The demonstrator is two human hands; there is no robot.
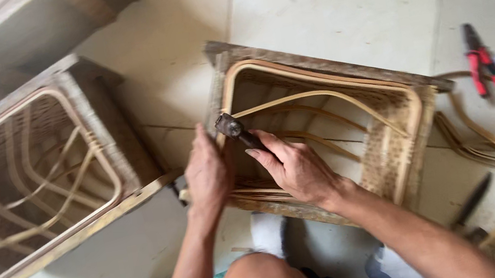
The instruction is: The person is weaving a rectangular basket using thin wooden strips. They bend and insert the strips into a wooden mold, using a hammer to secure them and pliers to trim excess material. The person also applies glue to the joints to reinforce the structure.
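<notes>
Looking down from the head view, I see my right hand (pixel 296 168) wrapped around the handle of a small hammer (pixel 233 128), fingers (pixel 266 149) clenched on the dark grip. The hammer's long axis runs from my palm up and to the left, so its metal head sits just beyond my fingertips, right at the near-left corner of the woven rattan basket (pixel 394 134) that lies on its side with the open mouth facing me. That head looks to be touching, or just off, the curved cane rim at that corner; I cannot tell which.

My left hand (pixel 207 176) is just to the left of the hammer, fingers curled and pressed against the basket's left edge below the head. Whether it pinches something small there I cannot tell, since the back of the hand hides the fingertips. Both hands are close together at this one corner, the right one carrying the tool and the left one nearer the frame itself.

A second basket (pixel 27 182) of the same build lies well apart to the left on the tiled floor (pixel 334 17). Red-handled pliers (pixel 481 61) and loose cane strips (pixel 483 143) lie to the right, out of reach of either hand.
</notes>
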